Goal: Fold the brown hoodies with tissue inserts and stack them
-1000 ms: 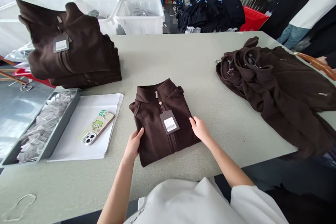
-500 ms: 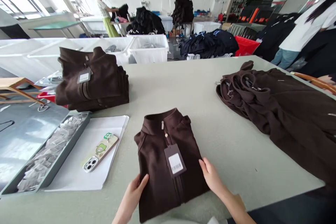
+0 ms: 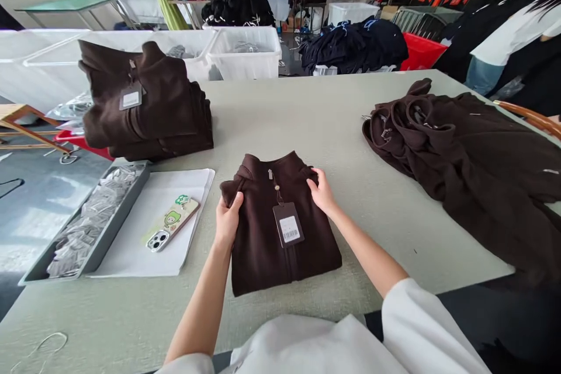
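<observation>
A folded dark brown zip jacket [image 3: 267, 239] lies in front of me on the pale green table [image 3: 307, 117], collar away from me, with a grey barcode hang tag [image 3: 288, 224] on its front. My left hand [image 3: 228, 219] grips the jacket's left edge near the shoulder. My right hand [image 3: 322, 191] holds its right shoulder near the collar. Both hands sit at the upper part of the fold.
A stack of folded brown jackets [image 3: 146, 105] stands at the back left. A heap of unfolded brown jackets [image 3: 473, 158] lies on the right. White sheets [image 3: 144, 234] carry a phone [image 3: 173, 223], beside a grey tray [image 3: 87, 219] of small packets. White bins [image 3: 245, 52] and other people stand behind.
Both hands have slid from the jacket's lower edges up to its shoulders near the collar. The view has tilted down and back.
</observation>
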Demonstrator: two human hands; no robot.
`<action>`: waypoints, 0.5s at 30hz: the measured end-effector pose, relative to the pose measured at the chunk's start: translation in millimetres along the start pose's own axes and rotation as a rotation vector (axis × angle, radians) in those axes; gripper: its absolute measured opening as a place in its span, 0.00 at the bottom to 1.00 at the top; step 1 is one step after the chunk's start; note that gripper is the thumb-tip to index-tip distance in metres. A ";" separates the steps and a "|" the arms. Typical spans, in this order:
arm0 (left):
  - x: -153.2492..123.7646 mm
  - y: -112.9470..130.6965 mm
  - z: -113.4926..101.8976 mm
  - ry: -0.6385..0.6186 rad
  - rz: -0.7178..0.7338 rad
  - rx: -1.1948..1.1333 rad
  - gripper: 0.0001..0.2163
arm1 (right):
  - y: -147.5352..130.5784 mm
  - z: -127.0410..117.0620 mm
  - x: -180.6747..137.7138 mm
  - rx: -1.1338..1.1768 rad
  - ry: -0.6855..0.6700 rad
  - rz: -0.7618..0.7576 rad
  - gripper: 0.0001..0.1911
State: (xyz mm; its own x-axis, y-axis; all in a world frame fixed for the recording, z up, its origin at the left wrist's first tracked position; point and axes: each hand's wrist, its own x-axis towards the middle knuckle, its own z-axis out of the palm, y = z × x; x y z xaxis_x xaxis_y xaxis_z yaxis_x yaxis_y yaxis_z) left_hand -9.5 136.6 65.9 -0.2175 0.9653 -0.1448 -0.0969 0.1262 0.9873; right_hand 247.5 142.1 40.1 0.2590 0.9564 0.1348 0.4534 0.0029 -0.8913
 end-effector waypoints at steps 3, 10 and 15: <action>20.2 -1.8 -6.6 -0.024 -0.037 0.203 0.24 | 8.7 -0.8 10.3 -0.039 -0.020 0.019 0.22; 27.5 10.6 -7.3 0.068 0.143 0.706 0.27 | -12.4 -0.6 10.5 -0.416 0.034 -0.034 0.24; 18.2 14.3 12.3 -0.202 0.688 0.908 0.23 | -28.1 13.0 7.0 -0.647 -0.101 -0.427 0.23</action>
State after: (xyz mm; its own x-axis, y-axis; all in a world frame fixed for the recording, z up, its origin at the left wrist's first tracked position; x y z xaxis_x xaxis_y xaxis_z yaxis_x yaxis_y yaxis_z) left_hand -2.9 158.7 78.1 0.2141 0.9023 0.3741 0.7331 -0.4015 0.5490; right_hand 225.5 152.5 60.5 -0.1145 0.9329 0.3415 0.9116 0.2353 -0.3371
